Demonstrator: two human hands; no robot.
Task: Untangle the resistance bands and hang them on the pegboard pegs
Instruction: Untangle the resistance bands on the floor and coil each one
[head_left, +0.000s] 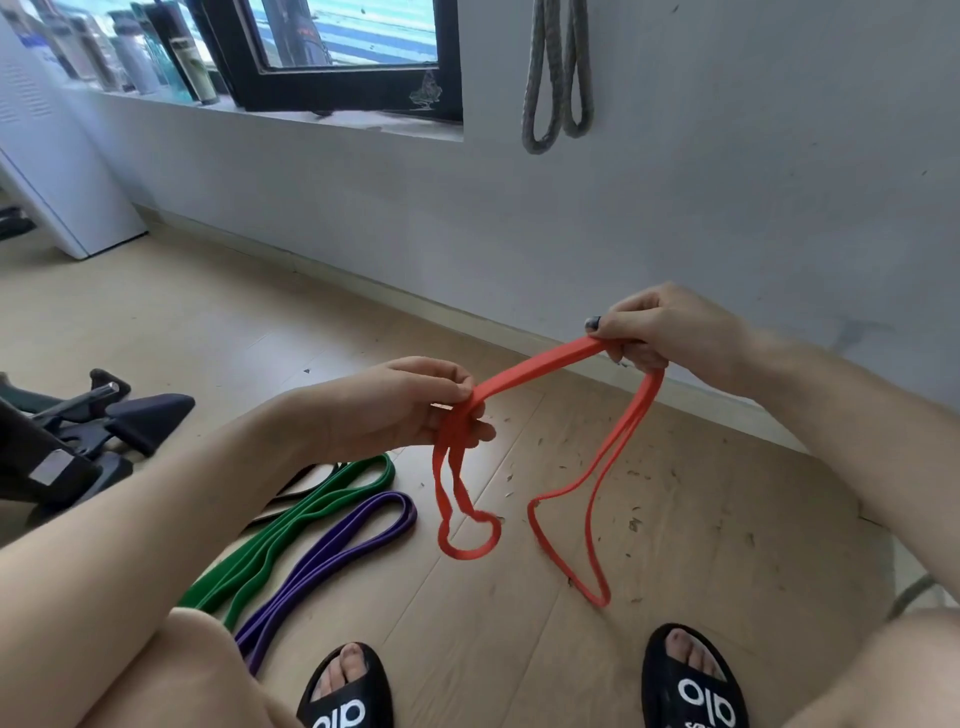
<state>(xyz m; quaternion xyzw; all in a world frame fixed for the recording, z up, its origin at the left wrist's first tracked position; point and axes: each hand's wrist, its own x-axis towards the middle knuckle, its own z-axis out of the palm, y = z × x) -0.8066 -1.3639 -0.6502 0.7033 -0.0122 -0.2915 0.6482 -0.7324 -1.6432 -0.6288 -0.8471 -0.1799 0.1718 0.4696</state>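
Orange band (540, 371) stretched between our hands above floor (467, 597), loops dangling. Left hand (410, 408) grip pinches twisted section; right hand (660, 332) grip clenched round other end. Green band (291, 535), purple band (332, 556) lie on floor; grey band (558, 78) hangs on wall.

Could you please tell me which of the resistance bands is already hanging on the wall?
The grey band, looped down the wall beside the window. The orange one is held in both hands; the green and purple lie on the floor.
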